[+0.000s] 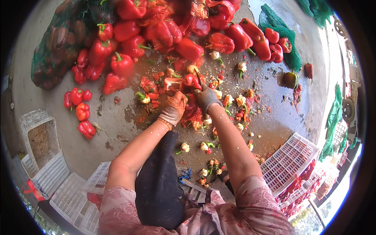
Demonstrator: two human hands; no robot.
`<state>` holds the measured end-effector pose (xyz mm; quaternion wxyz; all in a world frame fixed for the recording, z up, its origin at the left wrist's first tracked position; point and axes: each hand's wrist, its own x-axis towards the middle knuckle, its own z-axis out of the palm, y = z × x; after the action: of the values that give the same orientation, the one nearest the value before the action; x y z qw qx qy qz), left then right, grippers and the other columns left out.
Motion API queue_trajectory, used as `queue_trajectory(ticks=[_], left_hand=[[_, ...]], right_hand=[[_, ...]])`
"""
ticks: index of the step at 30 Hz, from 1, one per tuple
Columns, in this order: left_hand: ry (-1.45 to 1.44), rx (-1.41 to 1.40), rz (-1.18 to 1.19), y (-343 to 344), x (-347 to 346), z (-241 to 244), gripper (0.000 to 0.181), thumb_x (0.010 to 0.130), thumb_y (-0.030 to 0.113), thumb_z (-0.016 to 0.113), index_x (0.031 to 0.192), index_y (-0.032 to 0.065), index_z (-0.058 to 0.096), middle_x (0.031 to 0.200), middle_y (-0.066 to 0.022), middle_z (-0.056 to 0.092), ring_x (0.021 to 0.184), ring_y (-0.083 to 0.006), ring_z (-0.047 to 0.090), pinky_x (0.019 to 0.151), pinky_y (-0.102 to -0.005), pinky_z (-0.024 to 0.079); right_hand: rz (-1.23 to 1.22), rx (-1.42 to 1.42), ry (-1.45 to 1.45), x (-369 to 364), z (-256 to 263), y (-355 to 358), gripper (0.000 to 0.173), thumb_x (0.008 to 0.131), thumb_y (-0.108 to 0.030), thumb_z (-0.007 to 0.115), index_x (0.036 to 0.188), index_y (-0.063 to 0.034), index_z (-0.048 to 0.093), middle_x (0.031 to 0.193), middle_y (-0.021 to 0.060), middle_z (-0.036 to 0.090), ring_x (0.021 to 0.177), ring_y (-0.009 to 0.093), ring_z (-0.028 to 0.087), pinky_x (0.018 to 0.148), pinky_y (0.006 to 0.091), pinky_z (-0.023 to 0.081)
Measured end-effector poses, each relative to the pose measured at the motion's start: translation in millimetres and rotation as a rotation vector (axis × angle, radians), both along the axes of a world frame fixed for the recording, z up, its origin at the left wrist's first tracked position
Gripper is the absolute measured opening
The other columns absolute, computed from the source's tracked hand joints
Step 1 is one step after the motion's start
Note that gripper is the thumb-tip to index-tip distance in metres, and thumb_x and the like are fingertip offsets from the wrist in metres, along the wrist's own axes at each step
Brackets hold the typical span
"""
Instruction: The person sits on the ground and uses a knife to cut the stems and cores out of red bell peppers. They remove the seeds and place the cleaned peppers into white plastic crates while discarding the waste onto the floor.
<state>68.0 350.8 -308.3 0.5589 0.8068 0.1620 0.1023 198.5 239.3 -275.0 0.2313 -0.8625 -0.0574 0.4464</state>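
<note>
My left hand, in a stained glove, has its fingers curled beside an opened red bell pepper; whether it grips a piece is unclear. My gloved right hand is closed on a knife, whose dark blade points up beside a red pepper piece. Under and between the hands lie red pepper scraps. Cut-out pepper cores with seeds and green stems are scattered over the wet floor around them. Beyond the hands is a large heap of whole red bell peppers.
A green mesh sack of peppers stands at upper left, and empty green netting lies at upper right. White plastic crates sit at lower left. Another crate leans at right, near stacked crates of peppers. Several small peppers lie at left.
</note>
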Motion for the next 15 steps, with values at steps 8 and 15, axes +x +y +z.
queue_trajectory(ticks=[8, 15], left_hand=[[0.244, -0.39, 0.141, -6, 11, 6, 0.008, 0.092, 0.004, 0.053, 0.087, 0.0095, 0.049, 0.067, -0.0004, 0.054, 0.06, -0.0098, 0.053, 0.052, -0.0274, 0.045], [0.143, 0.281, -0.152, 10, 18, 2, 0.015, 0.093, 0.023, 0.058, 0.092, 0.0102, 0.052, 0.065, -0.0043, 0.056, 0.059, -0.0172, 0.059, 0.052, -0.0352, 0.05]], right_hand=[[-0.477, 0.277, 0.463, -2, 1, -8, 0.047, 0.086, -0.009, 0.053, 0.132, -0.0092, 0.05, 0.086, 0.0111, 0.066, 0.071, 0.02, 0.065, 0.059, 0.0328, 0.051], [-0.517, 0.323, 0.454, -7, 17, -11, 0.05, 0.085, -0.007, 0.055, 0.134, -0.0143, 0.051, 0.089, 0.009, 0.065, 0.072, 0.018, 0.06, 0.062, 0.033, 0.05]])
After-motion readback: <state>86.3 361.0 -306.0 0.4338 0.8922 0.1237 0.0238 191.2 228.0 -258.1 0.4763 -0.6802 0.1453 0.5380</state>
